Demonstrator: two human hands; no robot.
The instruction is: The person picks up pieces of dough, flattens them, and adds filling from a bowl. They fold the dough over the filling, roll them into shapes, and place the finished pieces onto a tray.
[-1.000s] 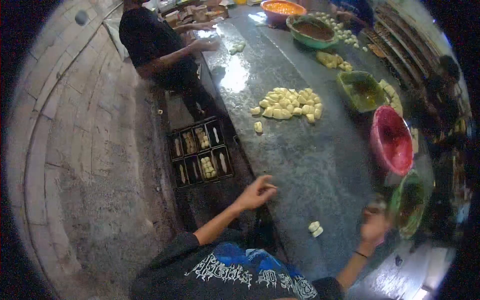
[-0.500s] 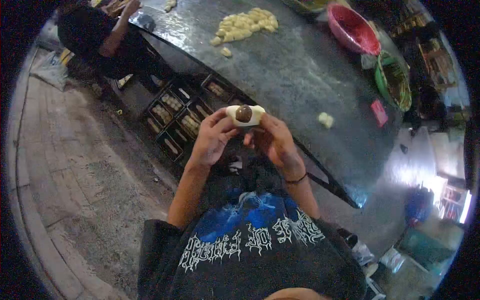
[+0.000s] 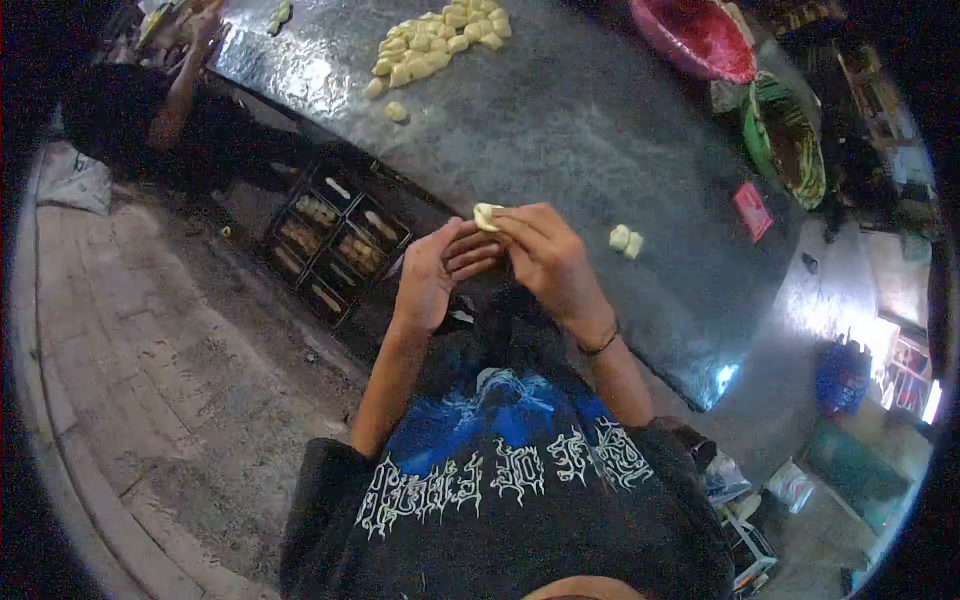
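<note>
Both my hands are together in front of my chest, closed around one pale dough piece (image 3: 487, 214). My left hand (image 3: 437, 272) cups it from below and my right hand (image 3: 543, 256) pinches it from the top. Only the dough's upper edge shows between the fingertips; the dark filling is hidden. Two small dough lumps (image 3: 626, 240) lie on the dark stone table (image 3: 590, 140) just right of my hands. A heap of dough pieces (image 3: 432, 42) lies at the table's far end.
A red bowl (image 3: 697, 36) and a green bowl (image 3: 786, 140) of dark filling stand at the table's right side, with a pink card (image 3: 752, 210) near them. A rack of baking moulds (image 3: 330, 242) sits on the floor to the left. Another person (image 3: 150, 110) works at the far left.
My hands have closed the dough over the dark filling ball, which no longer shows. A second earlier my hands were apart over the table, the right one near the green bowl.
</note>
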